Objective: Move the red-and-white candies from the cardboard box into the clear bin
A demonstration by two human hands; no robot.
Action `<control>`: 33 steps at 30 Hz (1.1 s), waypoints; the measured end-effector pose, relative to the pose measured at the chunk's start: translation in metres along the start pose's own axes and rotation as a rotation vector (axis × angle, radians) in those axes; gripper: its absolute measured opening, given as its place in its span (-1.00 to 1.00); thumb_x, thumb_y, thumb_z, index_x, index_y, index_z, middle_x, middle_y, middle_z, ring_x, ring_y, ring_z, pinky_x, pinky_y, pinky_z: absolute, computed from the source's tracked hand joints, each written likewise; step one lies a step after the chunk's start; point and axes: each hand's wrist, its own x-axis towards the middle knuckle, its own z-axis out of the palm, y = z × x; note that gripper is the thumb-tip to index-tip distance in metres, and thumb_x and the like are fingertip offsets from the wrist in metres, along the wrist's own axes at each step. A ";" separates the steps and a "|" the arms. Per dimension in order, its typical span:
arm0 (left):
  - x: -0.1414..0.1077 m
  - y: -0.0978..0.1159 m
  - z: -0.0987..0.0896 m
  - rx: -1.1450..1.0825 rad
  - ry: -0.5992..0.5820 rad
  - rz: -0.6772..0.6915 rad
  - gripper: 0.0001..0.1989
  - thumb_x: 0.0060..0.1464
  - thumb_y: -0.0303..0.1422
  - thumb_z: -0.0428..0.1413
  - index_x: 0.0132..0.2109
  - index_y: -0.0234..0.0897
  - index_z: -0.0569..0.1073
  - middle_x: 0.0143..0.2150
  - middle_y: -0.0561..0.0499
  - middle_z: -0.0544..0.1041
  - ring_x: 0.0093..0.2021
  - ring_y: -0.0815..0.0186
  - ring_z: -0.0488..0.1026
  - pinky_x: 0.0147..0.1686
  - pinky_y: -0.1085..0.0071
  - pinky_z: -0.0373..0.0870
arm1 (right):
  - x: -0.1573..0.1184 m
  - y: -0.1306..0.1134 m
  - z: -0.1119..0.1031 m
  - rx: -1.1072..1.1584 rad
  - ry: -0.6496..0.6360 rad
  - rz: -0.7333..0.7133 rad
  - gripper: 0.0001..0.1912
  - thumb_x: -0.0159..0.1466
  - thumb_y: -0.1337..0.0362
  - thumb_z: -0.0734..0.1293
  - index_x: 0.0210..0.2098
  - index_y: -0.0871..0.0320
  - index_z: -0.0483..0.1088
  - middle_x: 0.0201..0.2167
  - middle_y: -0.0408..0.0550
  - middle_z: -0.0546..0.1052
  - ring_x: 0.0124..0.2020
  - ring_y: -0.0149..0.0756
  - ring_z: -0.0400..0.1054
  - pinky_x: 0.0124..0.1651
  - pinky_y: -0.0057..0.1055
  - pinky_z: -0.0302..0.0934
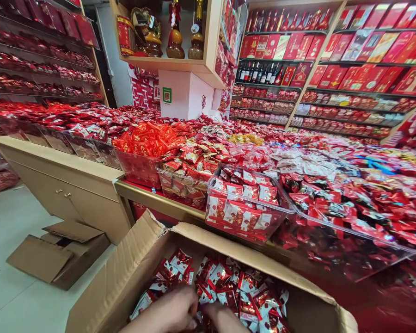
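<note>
An open cardboard box (125, 273) at the bottom centre holds many red and white wrapped packets (225, 277). Both my hands reach into it, close together among the packets. My left hand (180, 303) is blurred, its fingers curled down toward the packets; what they hold is hidden. To its right, my right hand (222, 317) is also smeared by motion, and its fingers are lost in the packets. Just beyond the box, a clear plastic bin (242, 219) stands on the counter with similar red and white packets lined up in rows.
Bins of orange-red packets (149, 141) and gold-red packets (190, 180) stand left of the clear bin. Dark red packets (339, 208) fill a bin at right. A second cardboard box (79, 263) lies on the floor at left, beside a cabinet (72, 189).
</note>
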 end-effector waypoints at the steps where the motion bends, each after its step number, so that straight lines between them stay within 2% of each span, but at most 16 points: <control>1: -0.001 0.005 -0.008 -0.077 0.033 0.014 -0.92 -0.38 -0.45 0.10 -0.55 -0.24 0.41 -0.59 0.10 0.37 -0.50 0.27 0.30 -0.48 0.38 0.16 | 0.002 0.000 -0.002 0.159 -0.008 -0.014 -0.65 -0.08 0.32 0.32 -0.25 0.12 0.33 -0.36 -0.05 0.48 -0.34 -0.24 0.35 -0.35 -0.44 0.18; 2: -0.001 0.011 -0.015 -0.181 0.094 0.006 -0.92 -0.30 -0.40 0.07 -0.50 -0.24 0.40 -0.59 0.13 0.33 -0.50 0.33 0.25 -0.50 0.43 0.12 | 0.005 -0.001 -0.005 0.327 0.008 -0.023 -0.61 -0.08 0.28 0.33 -0.22 0.13 0.30 -0.35 -0.06 0.47 -0.36 -0.27 0.34 -0.37 -0.44 0.18; 3: -0.001 0.016 -0.021 -0.310 0.102 0.006 -0.92 -0.26 -0.37 0.06 -0.49 -0.26 0.36 -0.62 0.17 0.27 -0.54 0.38 0.20 -0.52 0.47 0.09 | 0.006 -0.002 -0.009 0.485 0.042 -0.019 -0.61 -0.07 0.25 0.33 -0.21 0.14 0.27 -0.36 -0.08 0.46 -0.41 -0.31 0.34 -0.40 -0.45 0.18; 6: -0.002 0.031 -0.030 -0.742 0.133 0.051 -0.84 -0.19 -0.29 0.06 -0.50 -0.28 0.26 -0.62 0.21 0.21 -0.55 0.46 0.14 -0.50 0.52 0.08 | 0.011 -0.007 -0.021 0.813 0.166 0.058 -0.67 -0.09 0.18 0.36 -0.36 0.17 0.27 -0.50 -0.15 0.41 -0.54 -0.41 0.28 -0.48 -0.48 0.16; 9: -0.005 0.039 -0.029 -1.057 0.115 0.020 -0.79 -0.17 -0.24 0.08 -0.42 -0.27 0.27 -0.51 0.18 0.33 -0.50 0.47 0.21 -0.45 0.52 0.13 | 0.013 -0.011 -0.029 0.932 0.227 0.123 -0.68 -0.15 0.16 0.41 -0.49 0.19 0.26 -0.65 -0.25 0.33 -0.62 -0.48 0.20 -0.56 -0.52 0.12; 11: -0.007 0.041 -0.026 -1.135 0.060 0.013 -0.76 -0.18 -0.24 0.11 -0.35 -0.26 0.30 -0.42 0.13 0.40 -0.44 0.44 0.29 -0.40 0.51 0.17 | 0.012 -0.012 -0.031 0.945 0.252 0.114 -0.69 -0.14 0.15 0.41 -0.50 0.19 0.27 -0.65 -0.24 0.33 -0.63 -0.50 0.18 -0.58 -0.54 0.11; 16: -0.007 0.040 -0.018 -1.038 0.046 0.112 -0.70 -0.29 -0.37 0.20 -0.33 -0.30 0.32 -0.41 0.07 0.44 -0.31 0.35 0.35 -0.25 0.44 0.21 | 0.011 -0.014 -0.033 0.883 0.262 0.127 -0.70 -0.08 0.08 0.36 -0.53 0.20 0.33 -0.66 -0.21 0.34 -0.65 -0.51 0.14 -0.61 -0.56 0.08; 19: -0.005 0.039 -0.015 -1.048 0.018 0.062 -0.62 -0.31 -0.36 0.20 -0.26 -0.28 0.29 -0.41 0.09 0.42 -0.37 0.36 0.35 -0.36 0.45 0.23 | 0.009 -0.012 -0.037 0.937 0.285 0.114 -0.73 -0.06 0.10 0.36 -0.54 0.20 0.34 -0.63 -0.20 0.36 -0.63 -0.51 0.16 -0.58 -0.56 0.08; 21: -0.005 0.039 -0.014 -1.065 0.014 -0.016 -0.67 -0.28 -0.29 0.18 -0.30 -0.29 0.30 -0.46 0.11 0.40 -0.49 0.41 0.32 -0.47 0.48 0.19 | 0.008 -0.011 -0.040 1.011 0.290 0.137 -0.74 -0.06 0.11 0.35 -0.51 0.19 0.35 -0.60 -0.19 0.38 -0.60 -0.49 0.19 -0.55 -0.55 0.09; 23: -0.005 0.039 -0.015 -1.029 0.056 -0.047 -0.72 -0.28 -0.25 0.17 -0.39 -0.31 0.33 -0.54 0.15 0.37 -0.57 0.46 0.24 -0.54 0.50 0.13 | 0.009 -0.010 -0.042 1.033 0.283 0.160 -0.73 -0.06 0.10 0.35 -0.49 0.18 0.36 -0.59 -0.19 0.40 -0.58 -0.47 0.22 -0.54 -0.54 0.09; 26: -0.005 0.040 -0.018 -0.938 0.150 0.007 -0.75 -0.31 -0.26 0.18 -0.46 -0.33 0.35 -0.59 0.17 0.34 -0.57 0.47 0.21 -0.51 0.51 0.11 | 0.010 -0.010 -0.043 0.972 0.326 0.117 -0.72 -0.08 0.11 0.37 -0.48 0.21 0.38 -0.61 -0.18 0.42 -0.57 -0.46 0.23 -0.49 -0.53 0.08; 28: -0.005 0.040 -0.021 -0.887 0.172 0.008 -0.76 -0.29 -0.23 0.16 -0.48 -0.33 0.37 -0.62 0.17 0.33 -0.60 0.47 0.17 -0.54 0.51 0.09 | 0.010 -0.011 -0.042 0.971 0.363 0.097 -0.73 -0.09 0.13 0.38 -0.50 0.22 0.39 -0.61 -0.17 0.43 -0.55 -0.45 0.25 -0.43 -0.50 0.09; 33: -0.008 0.042 -0.029 -0.818 0.231 0.040 -0.80 -0.20 -0.24 0.10 -0.50 -0.32 0.39 -0.57 0.15 0.35 -0.55 0.45 0.20 -0.49 0.52 0.14 | 0.002 -0.019 -0.043 1.090 0.348 0.087 -0.82 -0.05 0.21 0.37 -0.49 0.19 0.38 -0.55 -0.18 0.47 -0.46 -0.41 0.29 -0.29 -0.44 0.10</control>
